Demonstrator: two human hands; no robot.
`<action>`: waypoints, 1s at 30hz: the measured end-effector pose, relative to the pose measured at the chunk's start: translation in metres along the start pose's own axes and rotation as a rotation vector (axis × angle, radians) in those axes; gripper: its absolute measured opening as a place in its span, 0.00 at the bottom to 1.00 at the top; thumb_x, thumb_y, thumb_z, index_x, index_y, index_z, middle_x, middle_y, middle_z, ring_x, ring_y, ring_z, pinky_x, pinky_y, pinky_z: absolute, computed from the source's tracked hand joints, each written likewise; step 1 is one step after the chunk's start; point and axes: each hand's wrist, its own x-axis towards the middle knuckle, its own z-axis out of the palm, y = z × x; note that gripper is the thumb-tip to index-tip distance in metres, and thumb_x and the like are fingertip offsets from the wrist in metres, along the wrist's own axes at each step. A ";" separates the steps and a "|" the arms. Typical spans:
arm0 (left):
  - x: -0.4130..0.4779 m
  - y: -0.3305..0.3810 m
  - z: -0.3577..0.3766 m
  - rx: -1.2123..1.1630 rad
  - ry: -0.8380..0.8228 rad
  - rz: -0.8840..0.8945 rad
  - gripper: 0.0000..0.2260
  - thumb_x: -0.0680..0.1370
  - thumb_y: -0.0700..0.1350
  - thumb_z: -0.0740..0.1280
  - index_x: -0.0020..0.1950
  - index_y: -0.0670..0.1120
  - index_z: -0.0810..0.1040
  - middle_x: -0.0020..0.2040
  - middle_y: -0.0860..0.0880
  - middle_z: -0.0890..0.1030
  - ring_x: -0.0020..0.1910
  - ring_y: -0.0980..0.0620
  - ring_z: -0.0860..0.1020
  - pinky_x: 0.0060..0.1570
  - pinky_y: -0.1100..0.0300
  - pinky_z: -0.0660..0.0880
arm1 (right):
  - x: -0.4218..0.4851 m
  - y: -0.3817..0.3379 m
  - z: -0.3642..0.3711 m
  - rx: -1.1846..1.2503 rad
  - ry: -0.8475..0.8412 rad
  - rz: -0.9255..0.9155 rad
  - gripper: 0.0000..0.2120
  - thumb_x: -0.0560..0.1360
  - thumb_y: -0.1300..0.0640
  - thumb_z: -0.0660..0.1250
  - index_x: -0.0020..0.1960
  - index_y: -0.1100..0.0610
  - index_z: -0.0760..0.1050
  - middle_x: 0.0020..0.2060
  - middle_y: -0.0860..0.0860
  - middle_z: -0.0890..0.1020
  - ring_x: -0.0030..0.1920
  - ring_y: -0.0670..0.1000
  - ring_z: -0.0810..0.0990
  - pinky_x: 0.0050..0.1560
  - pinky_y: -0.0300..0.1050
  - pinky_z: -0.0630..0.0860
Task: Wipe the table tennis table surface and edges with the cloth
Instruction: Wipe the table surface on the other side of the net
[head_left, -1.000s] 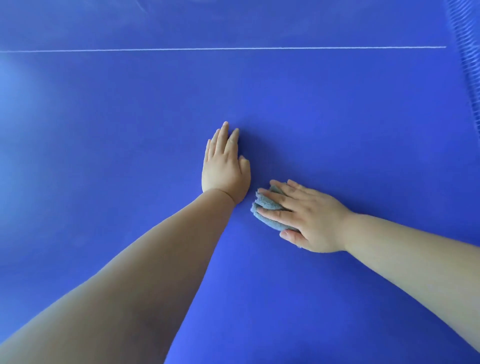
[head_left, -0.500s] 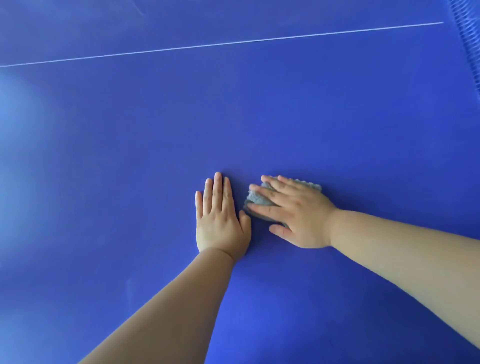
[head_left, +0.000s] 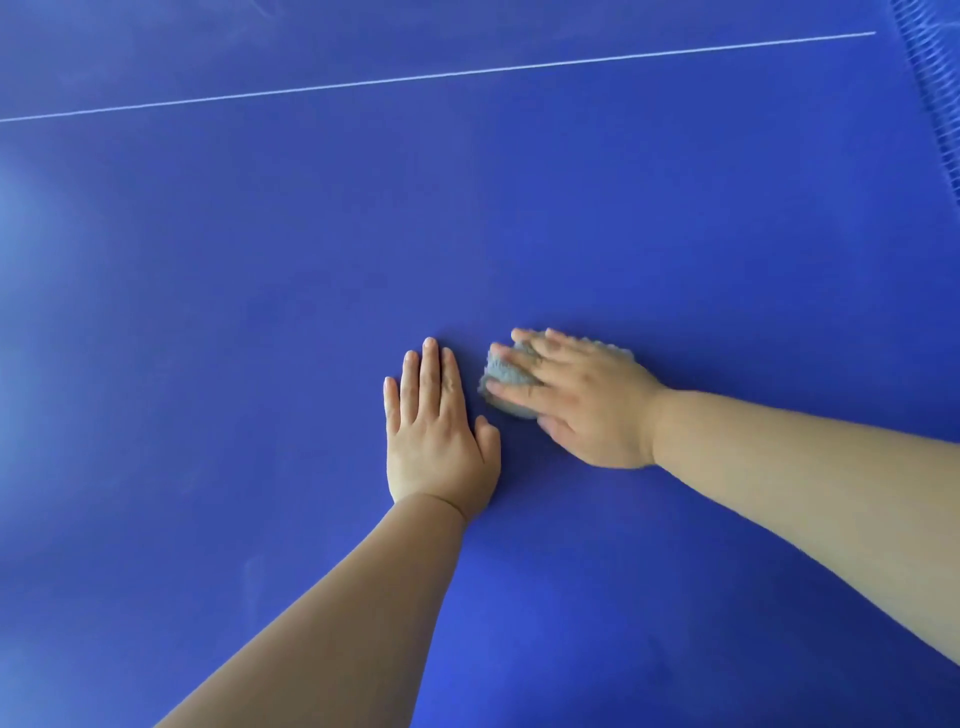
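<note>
Sliding up alongside the left hand, the right hand has carried the grey cloth to its 2 o'clock, just beside the fingers. Wiping of the blue worktop is mid-stroke, I judge, with the edges still to do. The right grip lies spread, fingers nearly straight, pressing the bunched cloth down. The left grip rests flat, holding nothing.
</note>
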 end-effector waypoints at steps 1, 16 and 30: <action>0.000 0.000 0.000 -0.002 0.000 0.001 0.37 0.76 0.54 0.48 0.85 0.42 0.52 0.86 0.47 0.48 0.84 0.46 0.45 0.82 0.47 0.40 | -0.019 -0.006 0.003 -0.006 -0.031 -0.090 0.28 0.83 0.52 0.56 0.83 0.47 0.60 0.83 0.53 0.57 0.83 0.59 0.55 0.82 0.57 0.54; -0.003 0.003 -0.001 0.008 0.019 -0.015 0.37 0.77 0.55 0.48 0.85 0.43 0.51 0.86 0.48 0.49 0.84 0.46 0.45 0.82 0.47 0.42 | -0.083 -0.019 0.028 0.045 0.112 0.258 0.30 0.79 0.57 0.53 0.82 0.52 0.63 0.82 0.56 0.61 0.81 0.63 0.60 0.81 0.60 0.57; -0.150 0.004 0.021 0.015 -0.080 0.021 0.36 0.78 0.57 0.46 0.86 0.46 0.47 0.85 0.51 0.42 0.84 0.49 0.41 0.82 0.51 0.38 | -0.100 -0.046 0.029 0.075 0.061 0.464 0.30 0.84 0.44 0.48 0.84 0.44 0.47 0.84 0.53 0.51 0.83 0.59 0.48 0.83 0.56 0.47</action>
